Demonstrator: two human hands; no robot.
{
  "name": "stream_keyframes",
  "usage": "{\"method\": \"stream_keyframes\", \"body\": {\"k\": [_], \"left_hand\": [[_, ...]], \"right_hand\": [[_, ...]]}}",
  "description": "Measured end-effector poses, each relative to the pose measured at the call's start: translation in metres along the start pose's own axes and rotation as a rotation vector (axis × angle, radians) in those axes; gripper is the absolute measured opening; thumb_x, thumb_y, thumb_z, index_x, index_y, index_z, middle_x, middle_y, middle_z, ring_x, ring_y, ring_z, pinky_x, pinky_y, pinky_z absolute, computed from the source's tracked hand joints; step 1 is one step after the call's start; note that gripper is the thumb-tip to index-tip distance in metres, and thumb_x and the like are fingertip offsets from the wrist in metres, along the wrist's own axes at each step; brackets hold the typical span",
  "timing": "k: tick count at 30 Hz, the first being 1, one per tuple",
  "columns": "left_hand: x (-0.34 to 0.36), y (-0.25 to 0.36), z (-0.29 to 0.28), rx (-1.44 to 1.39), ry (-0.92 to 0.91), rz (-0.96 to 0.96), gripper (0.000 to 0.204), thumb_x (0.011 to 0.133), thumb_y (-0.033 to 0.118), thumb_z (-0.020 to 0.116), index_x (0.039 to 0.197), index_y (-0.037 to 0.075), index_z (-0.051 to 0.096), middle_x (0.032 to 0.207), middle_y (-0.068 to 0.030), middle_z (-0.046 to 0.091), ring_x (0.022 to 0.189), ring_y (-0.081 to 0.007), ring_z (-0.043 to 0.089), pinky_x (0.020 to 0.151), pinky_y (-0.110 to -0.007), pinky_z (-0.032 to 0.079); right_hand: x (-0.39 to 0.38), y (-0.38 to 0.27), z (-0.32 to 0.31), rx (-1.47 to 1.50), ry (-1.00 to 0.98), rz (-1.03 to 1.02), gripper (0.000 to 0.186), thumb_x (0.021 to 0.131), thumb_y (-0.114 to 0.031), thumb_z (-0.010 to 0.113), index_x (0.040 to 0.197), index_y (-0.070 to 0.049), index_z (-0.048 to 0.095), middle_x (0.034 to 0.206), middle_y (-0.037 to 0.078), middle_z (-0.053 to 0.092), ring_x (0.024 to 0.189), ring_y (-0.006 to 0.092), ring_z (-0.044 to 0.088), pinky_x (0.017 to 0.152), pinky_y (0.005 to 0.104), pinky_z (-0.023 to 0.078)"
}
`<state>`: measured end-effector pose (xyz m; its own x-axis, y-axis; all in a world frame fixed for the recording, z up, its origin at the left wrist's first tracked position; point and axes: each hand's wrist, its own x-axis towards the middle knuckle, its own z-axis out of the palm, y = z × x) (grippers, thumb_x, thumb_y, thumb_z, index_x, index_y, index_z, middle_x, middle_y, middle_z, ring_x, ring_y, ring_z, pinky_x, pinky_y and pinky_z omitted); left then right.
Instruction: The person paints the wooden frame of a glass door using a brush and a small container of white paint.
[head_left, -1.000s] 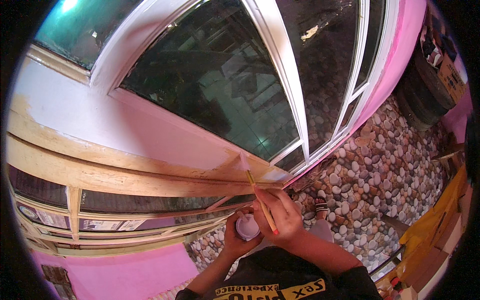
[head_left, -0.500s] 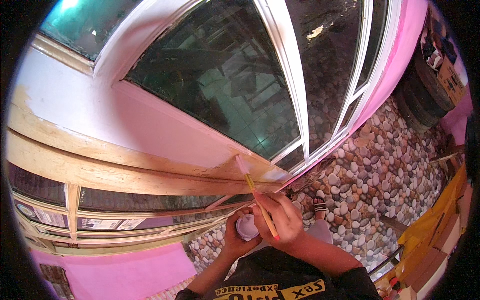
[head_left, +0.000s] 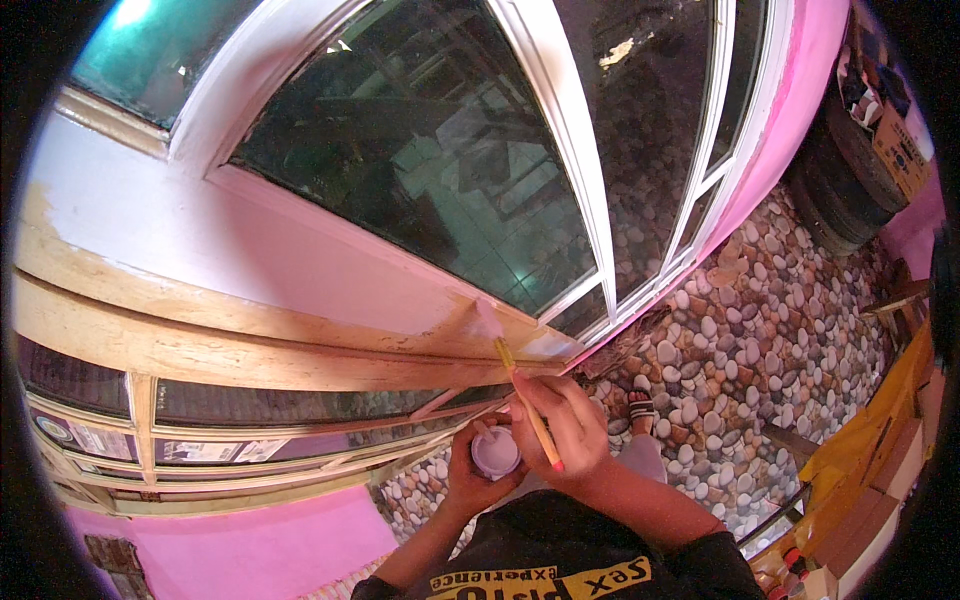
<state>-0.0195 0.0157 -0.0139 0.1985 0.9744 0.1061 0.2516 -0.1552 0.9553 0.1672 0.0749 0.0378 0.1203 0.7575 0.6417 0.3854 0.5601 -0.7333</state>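
Between the fingers of my right hand (head_left: 568,425) is a slim paintbrush (head_left: 535,415) with a yellow handle and a red end. Its pale, paint-covered bristles press against the wooden door frame (head_left: 515,335), on the bare strip below the glass pane (head_left: 430,170). Whitish paint covers the frame to the left, while raw tan wood shows along its lower edge. Close by, my left hand (head_left: 468,470) is wrapped round a small cup of pale paint (head_left: 495,452), held upright just left of the brush's handle.
Unpainted wooden louvre framing (head_left: 145,420) runs along the left, above a pink wall (head_left: 250,535). Pebble-patterned flooring (head_left: 740,340) spreads to the right. Stacked tyres (head_left: 850,190) with a cardboard box (head_left: 900,150) stand at the far right. A yellow sheet (head_left: 860,430) and boxes lie at lower right.
My right hand and the brush have shifted slightly right, with the bristles moving along the wood. A fresh pale streak shows near the brush tip. My left hand keeps the cup nearly in place.
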Motion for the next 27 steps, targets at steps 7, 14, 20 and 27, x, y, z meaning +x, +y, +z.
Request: {"method": "stream_keyframes", "body": {"k": [7,14,20,27], "left_hand": [[0.002,-0.002,-0.001,0.111,-0.014,-0.001,0.075,0.072,0.005,0.084,0.129,0.008,0.037,0.132,-0.0187,0.051,0.121,-0.0271,0.054,0.100,-0.041,0.046],[0.012,-0.012,-0.001,0.030,-0.008,0.004,0.078,0.073,0.006,0.084,0.133,0.009,0.035,0.127,-0.0195,0.055,0.117,-0.0287,0.057,0.097,-0.042,0.048],[0.033,-0.034,0.014,-0.081,0.032,0.046,0.082,0.073,0.008,0.086,0.136,0.009,0.032,0.129,-0.0187,0.054,0.114,-0.0280,0.059,0.096,-0.041,0.051],[0.048,-0.026,0.029,-0.099,0.004,0.011,0.076,0.073,0.002,0.082,0.135,0.005,0.038,0.129,-0.0145,0.052,0.119,-0.0236,0.054,0.098,-0.038,0.048]], "right_hand": [[-0.004,0.007,0.005,-0.002,-0.074,0.018,0.032,0.083,0.003,0.067,0.114,0.008,0.062,0.102,0.020,0.065,0.086,0.0321,0.068,0.072,0.0356,0.057],[-0.016,0.017,-0.016,0.026,-0.048,0.202,0.029,0.088,-0.009,0.070,0.115,0.000,0.064,0.093,0.016,0.065,0.077,0.0277,0.067,0.068,0.0359,0.055],[0.000,-0.012,-0.069,0.218,-0.085,0.396,0.018,0.088,-0.009,0.071,0.103,0.000,0.065,0.094,0.015,0.069,0.079,0.0226,0.068,0.071,0.0316,0.054],[0.001,-0.035,-0.065,0.002,-0.283,0.401,0.014,0.088,-0.013,0.070,0.097,-0.004,0.065,0.082,0.013,0.068,0.071,0.0281,0.069,0.063,0.0357,0.055]]}}
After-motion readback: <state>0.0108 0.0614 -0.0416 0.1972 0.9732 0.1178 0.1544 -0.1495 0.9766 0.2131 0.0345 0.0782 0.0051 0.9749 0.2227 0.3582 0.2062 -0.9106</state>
